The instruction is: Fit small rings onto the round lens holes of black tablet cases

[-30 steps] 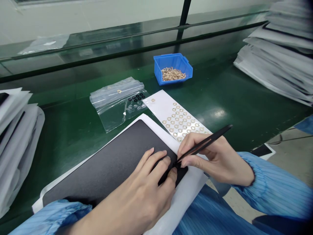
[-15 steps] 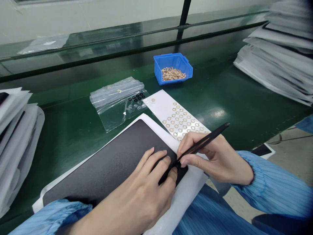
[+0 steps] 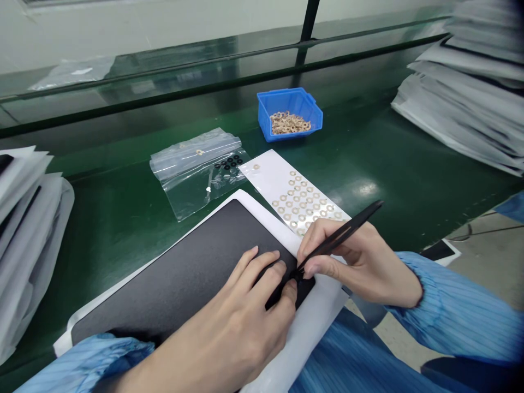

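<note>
The left hand (image 3: 249, 305) is laid flat on a black panel (image 3: 180, 273), its fingers slightly spread and pressed down near the panel's right corner. The right hand (image 3: 352, 262) is curled, with black tweezers (image 3: 341, 237) pinched between thumb and fingers. The tweezers' long axis runs diagonally, with the tips pointing down and left at the panel's edge, just beside the left thumb. Whether anything is gripped at the tips is too small to tell.

The panel rests on a white sheet (image 3: 315, 322) on a green bench (image 3: 123, 218). Just beyond it lies a white strip (image 3: 266, 177) bearing rows of tan rings (image 3: 301, 202), near the right hand's fingers. Farther back, a blue bin (image 3: 286, 131) is filled with a heap of loose tan rings (image 3: 290, 124). A clear bag (image 3: 184, 185) beside the strip holds black rings (image 3: 227, 162). Stacks of white packets (image 3: 462, 109) are piled at both sides.
</note>
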Motion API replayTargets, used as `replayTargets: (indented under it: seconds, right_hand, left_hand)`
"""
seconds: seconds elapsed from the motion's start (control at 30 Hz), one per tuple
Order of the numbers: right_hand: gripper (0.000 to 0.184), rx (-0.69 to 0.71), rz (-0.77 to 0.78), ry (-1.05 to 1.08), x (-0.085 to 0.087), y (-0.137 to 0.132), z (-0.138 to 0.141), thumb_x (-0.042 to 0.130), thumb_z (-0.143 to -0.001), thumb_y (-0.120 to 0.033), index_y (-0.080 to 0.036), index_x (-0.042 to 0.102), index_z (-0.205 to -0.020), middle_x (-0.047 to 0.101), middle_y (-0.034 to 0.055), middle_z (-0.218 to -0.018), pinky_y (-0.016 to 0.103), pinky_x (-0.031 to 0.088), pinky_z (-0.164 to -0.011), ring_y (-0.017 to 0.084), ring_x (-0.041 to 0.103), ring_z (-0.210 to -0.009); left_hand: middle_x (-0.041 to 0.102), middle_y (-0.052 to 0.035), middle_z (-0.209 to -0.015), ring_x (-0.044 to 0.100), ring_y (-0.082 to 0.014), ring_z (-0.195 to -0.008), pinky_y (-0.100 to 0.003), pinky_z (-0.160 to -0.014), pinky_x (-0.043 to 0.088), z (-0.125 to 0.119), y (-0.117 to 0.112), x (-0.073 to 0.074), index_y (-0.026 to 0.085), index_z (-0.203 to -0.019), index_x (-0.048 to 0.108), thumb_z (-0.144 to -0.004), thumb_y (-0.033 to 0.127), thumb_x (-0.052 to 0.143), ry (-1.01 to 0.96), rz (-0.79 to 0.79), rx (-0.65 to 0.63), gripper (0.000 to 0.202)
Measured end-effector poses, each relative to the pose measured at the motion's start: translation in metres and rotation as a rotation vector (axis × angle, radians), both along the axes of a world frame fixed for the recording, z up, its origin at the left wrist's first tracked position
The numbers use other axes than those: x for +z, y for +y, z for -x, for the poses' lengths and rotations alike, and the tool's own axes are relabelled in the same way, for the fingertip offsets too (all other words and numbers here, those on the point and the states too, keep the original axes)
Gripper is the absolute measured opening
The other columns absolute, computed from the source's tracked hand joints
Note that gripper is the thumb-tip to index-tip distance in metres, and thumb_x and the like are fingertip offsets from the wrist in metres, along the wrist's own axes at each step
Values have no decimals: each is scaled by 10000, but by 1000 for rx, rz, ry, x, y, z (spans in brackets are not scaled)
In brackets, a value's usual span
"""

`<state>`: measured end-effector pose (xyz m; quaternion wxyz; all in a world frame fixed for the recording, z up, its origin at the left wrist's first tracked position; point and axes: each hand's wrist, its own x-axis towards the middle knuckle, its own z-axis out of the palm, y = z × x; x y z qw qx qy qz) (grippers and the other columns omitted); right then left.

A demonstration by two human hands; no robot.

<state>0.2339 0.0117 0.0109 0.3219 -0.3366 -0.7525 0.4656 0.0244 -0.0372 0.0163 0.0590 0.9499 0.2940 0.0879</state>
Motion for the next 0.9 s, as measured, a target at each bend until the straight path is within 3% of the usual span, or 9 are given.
replayTargets:
  seconds: [0.17,0.47,0.63,0.77,0.9]
  right_hand:
    - [20,-1,43,11,0,0,-2,597,-808,-156,-146,582,-815,616,25,-726,216,520,-534,127,632,-631]
    - [47,-4,-44,6,3,-2,-3,616,-795,-163,-151,585,-762,600,16,-704,226,513,-566,122,609,-642]
    - [100,-57,-107,-16,19,2,-10,620,-806,-238,-156,607,-751,606,23,-698,235,500,-546,133,600,-644]
    - [122,-108,-260,-112,36,25,-4,655,-773,-255,-148,625,-722,622,20,-689,222,480,-545,127,602,-621]
    - [152,-80,-363,-141,38,69,30,660,-754,-261,-139,617,-674,618,10,-647,225,447,-516,121,588,-557]
  left_hand:
    - [486,-142,-1118,356,-319,-1231,-545,-1044,313,0,-1,0,92,-1185,499,-914,148,409,-24,34,-13,291]
    - [478,-150,-1154,344,-338,-1250,-568,-1020,333,0,0,3,131,-1267,450,-924,177,416,12,50,-5,348]
    - [495,-160,-1141,351,-342,-1250,-561,-1011,344,1,-1,5,121,-1263,456,-915,166,431,52,17,-17,352]
    - [503,-155,-1126,384,-340,-1223,-557,-1002,349,0,-1,5,129,-1219,494,-922,183,395,26,18,-13,317]
    - [505,-158,-1116,404,-330,-1203,-545,-1003,343,-1,-1,5,136,-1227,481,-923,207,375,37,3,-12,330]
